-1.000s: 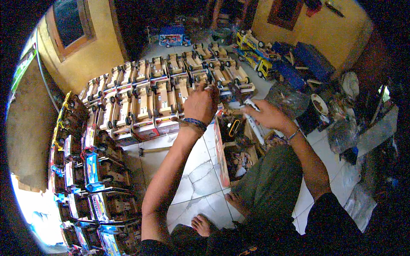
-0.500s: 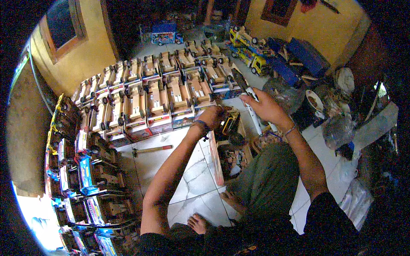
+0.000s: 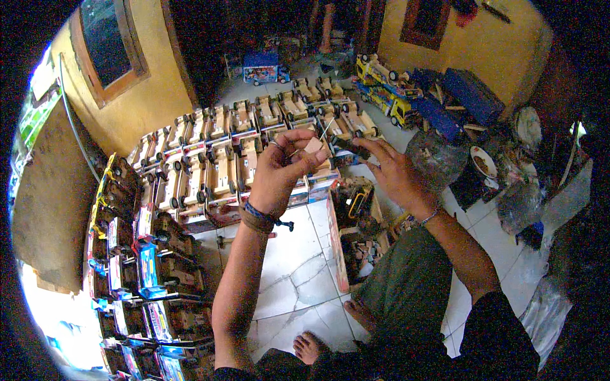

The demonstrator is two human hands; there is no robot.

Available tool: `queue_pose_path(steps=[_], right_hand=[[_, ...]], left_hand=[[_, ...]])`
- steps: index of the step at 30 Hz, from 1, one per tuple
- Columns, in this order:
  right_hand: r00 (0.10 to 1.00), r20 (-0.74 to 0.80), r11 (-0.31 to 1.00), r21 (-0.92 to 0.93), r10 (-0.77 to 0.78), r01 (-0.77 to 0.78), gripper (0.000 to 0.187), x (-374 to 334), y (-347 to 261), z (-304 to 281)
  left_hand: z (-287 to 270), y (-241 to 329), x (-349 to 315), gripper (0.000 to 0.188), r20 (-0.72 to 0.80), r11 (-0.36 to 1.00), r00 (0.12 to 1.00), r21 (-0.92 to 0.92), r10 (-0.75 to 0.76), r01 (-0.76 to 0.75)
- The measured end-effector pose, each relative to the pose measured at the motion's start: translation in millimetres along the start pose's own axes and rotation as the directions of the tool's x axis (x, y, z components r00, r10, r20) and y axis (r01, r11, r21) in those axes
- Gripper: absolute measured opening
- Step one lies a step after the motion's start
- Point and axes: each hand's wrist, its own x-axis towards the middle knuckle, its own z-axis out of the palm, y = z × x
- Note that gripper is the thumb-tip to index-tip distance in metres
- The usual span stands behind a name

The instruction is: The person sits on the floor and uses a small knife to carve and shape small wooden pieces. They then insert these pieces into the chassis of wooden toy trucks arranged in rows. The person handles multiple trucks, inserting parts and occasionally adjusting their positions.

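My left hand (image 3: 279, 174) is raised over the near edge of the toy truck rows. Its thumb and fingers pinch a small, flat, tan piece of wood (image 3: 313, 145). A thin, pale rod (image 3: 328, 129) sticks up beside that piece; whether the hand holds it is unclear. Facing it, my right hand (image 3: 400, 178) has its fingers curled at a dark, narrow tool (image 3: 348, 150) that points toward the wood piece. The tool's kind is hard to make out. Below both hands stands an open wooden box (image 3: 335, 247) with small scraps (image 3: 365, 254) and a yellow-edged item (image 3: 361, 204).
Upturned wooden toy trucks (image 3: 222, 168) fill the floor ahead, and more stand stacked at left (image 3: 149, 270). A hammer (image 3: 223, 241) lies partly behind my left forearm. Yellow trucks (image 3: 387, 105), blue boxes (image 3: 473, 95) and plastic bags (image 3: 438, 155) are at right.
My left hand has come up from the box and now holds a wood piece. My right hand has lowered slightly; the long white-and-dark tool it held no longer shows its white part.
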Motion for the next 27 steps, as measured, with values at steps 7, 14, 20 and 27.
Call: queue_pose_path(steps=[7, 14, 20, 27], right_hand=[[0.981, -0.171, 0.994, -0.088, -0.086, 0.072, 0.057, -0.1, -9.0, -1.4], [0.967, -0.210, 0.989, -0.064, -0.142, 0.131, 0.065, -1.9, -10.9, -2.1], [0.976, -0.179, 0.992, -0.033, -0.126, 0.122, 0.063, 0.4, -8.0, 1.6], [0.979, -0.171, 0.994, -0.022, -0.112, 0.110, 0.058, -0.6, -8.0, 1.6]], left_hand=[[21.1, 19.3, -14.1, 0.040, 0.007, 0.972, 0.994, -0.212, 0.110, -0.106], [27.2, 23.7, -17.3, 0.038, 0.006, 0.966, 0.992, -0.230, 0.125, -0.120], [27.5, 22.8, -17.5, 0.038, 0.008, 0.979, 0.996, -0.181, 0.093, -0.090], [29.0, 17.4, -14.8, 0.037, -0.010, 0.979, 0.994, -0.173, 0.106, -0.106]])
